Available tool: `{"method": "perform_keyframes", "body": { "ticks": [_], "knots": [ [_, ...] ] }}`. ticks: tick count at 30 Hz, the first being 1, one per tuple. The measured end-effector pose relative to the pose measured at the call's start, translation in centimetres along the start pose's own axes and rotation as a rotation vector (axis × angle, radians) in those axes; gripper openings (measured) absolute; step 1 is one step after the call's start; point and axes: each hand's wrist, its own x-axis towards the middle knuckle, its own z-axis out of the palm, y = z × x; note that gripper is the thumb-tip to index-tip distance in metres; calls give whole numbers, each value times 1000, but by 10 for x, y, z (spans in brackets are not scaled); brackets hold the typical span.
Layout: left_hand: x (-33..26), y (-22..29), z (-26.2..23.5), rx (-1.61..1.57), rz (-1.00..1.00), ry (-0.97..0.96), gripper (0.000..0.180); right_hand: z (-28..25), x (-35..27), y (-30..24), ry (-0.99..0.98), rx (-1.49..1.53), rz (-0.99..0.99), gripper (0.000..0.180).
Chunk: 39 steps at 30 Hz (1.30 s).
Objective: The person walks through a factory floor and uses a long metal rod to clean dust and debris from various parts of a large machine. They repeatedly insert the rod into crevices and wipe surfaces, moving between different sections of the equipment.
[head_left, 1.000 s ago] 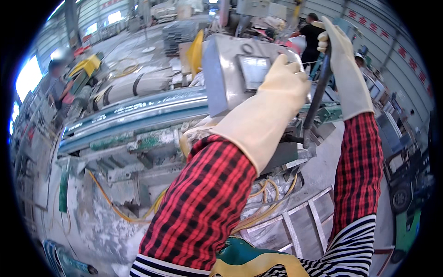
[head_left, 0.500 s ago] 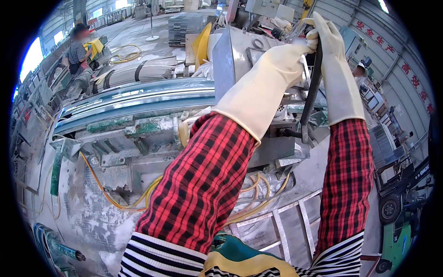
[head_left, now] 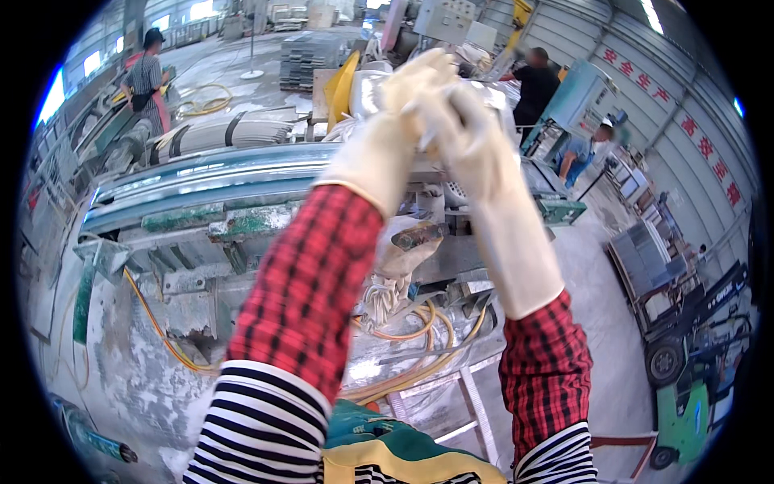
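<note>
Both of my hands wear long cream rubber gloves and are raised close together over the machine. My left hand (head_left: pixel 415 89) is farther up and to the left. Touching or overlapping it on the right is my right hand (head_left: pixel 463 121). Motion blur smears the fingers of both, and whether anything lies between them is hidden. Below them runs the machine's long blue-grey rail (head_left: pixel 218 173), with chipped green paint along its front. A pale crumpled cloth (head_left: pixel 387 298) hangs from the machine's front, beneath a beige, bag-like piece (head_left: pixel 407 254).
Yellow hoses (head_left: pixel 431 347) loop below the machine near a pale metal frame (head_left: pixel 476 399). A worker (head_left: pixel 149 85) stands far left, one in black (head_left: pixel 536 89) beyond my hands, another in blue (head_left: pixel 576 157) at right. A green forklift (head_left: pixel 681 415) stands at the right edge.
My hands have moved left and come together, away from the dark bar they were at. That bar no longer shows. The view has shifted, and a worker in black has come into sight.
</note>
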Motion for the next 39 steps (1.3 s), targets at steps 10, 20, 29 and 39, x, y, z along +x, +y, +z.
{"method": "perform_keyframes", "body": {
  "ticks": [10, 20, 29, 39],
  "knots": [
    [-171, 56, 20, 407, -711, -277, 48, -34, -326, -4, -673, -472, -113, 8],
    [-285, -107, 94, 1058, -1179, -341, 67, -71, -341, -9, 33, -649, 18, 22],
    [-236, -124, 95, 1183, -785, -1175, 53, -96, -432, 75, 920, 299, 915, 35],
    [6, 33, 45, 2082, 662, -1165, 30, -231, -356, 294, 1187, 624, 638, 26]
  ]
}}
